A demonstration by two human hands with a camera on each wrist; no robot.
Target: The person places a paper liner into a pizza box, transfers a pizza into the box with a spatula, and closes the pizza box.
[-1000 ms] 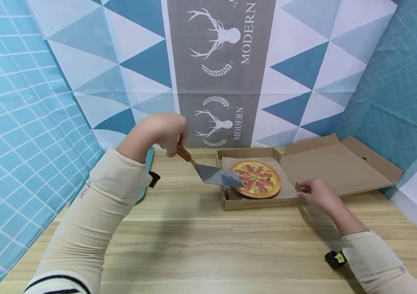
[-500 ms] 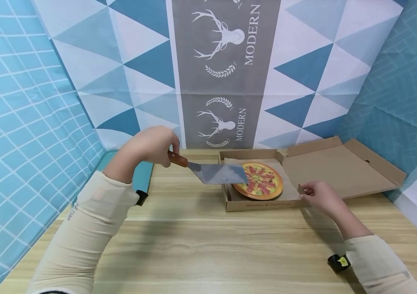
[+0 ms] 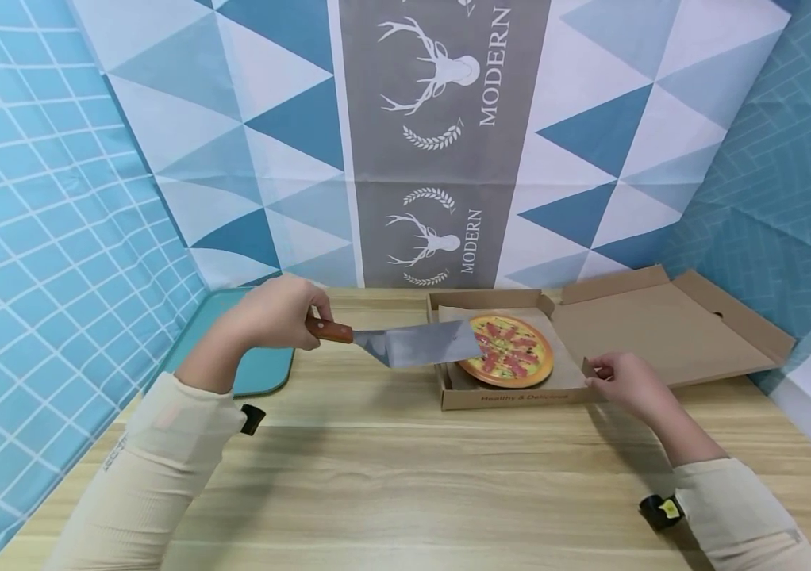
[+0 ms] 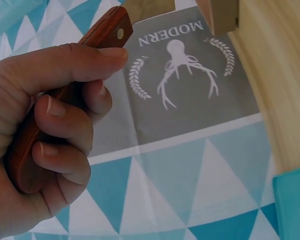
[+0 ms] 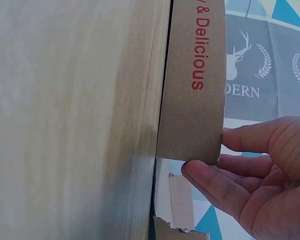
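My left hand [image 3: 280, 311] grips the wooden handle [image 4: 30, 155] of a spatula [image 3: 434, 342], with the fingers wrapped round it in the left wrist view. The broad metal blade points right, nearly level, and its tip overlaps the left edge of the pizza [image 3: 509, 351] in the head view. That pizza, topped with red strips, lies on brown paper inside an open cardboard pizza box [image 3: 520, 399]. At the box's front right corner my right hand [image 3: 623, 381] pinches the cardboard between thumb and fingers [image 5: 215, 180].
The box lid [image 3: 655, 325] lies folded open to the right. A teal tray [image 3: 263, 373] sits at the left, partly behind my left hand. Patterned cloth [image 3: 291, 174] hangs behind the wooden table [image 3: 391, 476].
My left hand has moved left and down, and the spatula has swung from slanting downward to nearly level. More of the tray shows. My right hand has stayed on the box corner.
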